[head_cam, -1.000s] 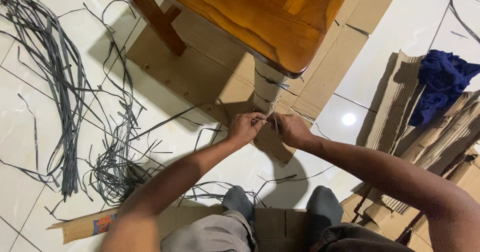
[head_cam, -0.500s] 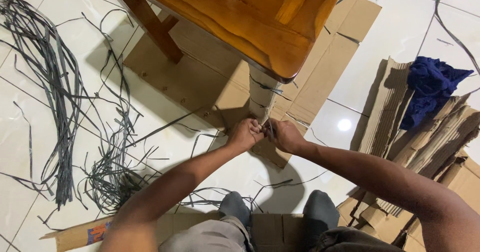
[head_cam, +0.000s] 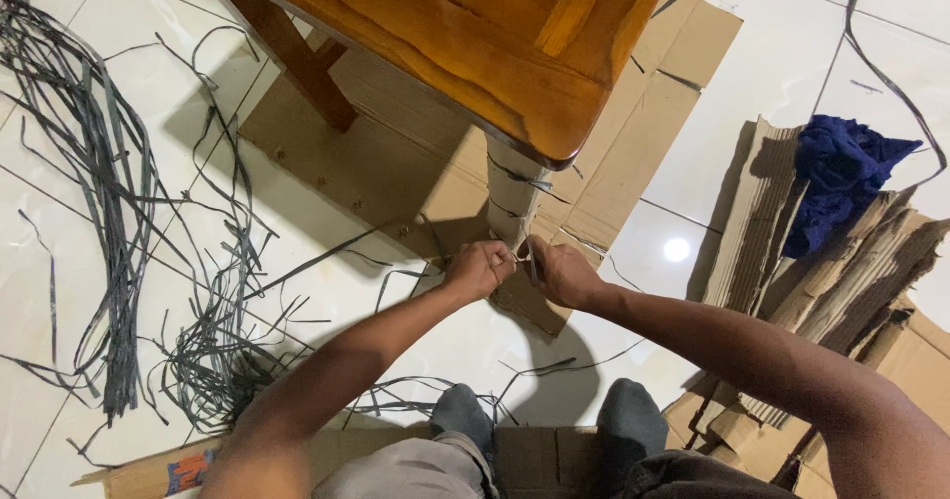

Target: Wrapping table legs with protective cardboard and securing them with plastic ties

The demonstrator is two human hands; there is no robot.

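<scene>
Now both hands meet low at cardboard-wrapped table leg (head_cam: 513,194), leg axis upright, strap (head_cam: 522,252) crossing it sideways. Left hand (head_cam: 475,268) and right hand (head_cam: 557,270) equally near, fingers closed, pinching thin grey plastic strap ends between them. Cardboard matte, corrugated; floor (head_cam: 782,54) tiles glossy.

light: bright, overhead | glare: lamp spot on floor tiles (head_cam: 677,250) | shadows: soft under table (head_cam: 475,44) | focus: sharp

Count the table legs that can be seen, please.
2. One bare wooden leg stands upper left; one cardboard-wrapped leg stands just beyond the left hand and right hand. The tabletop may hide others.
</scene>
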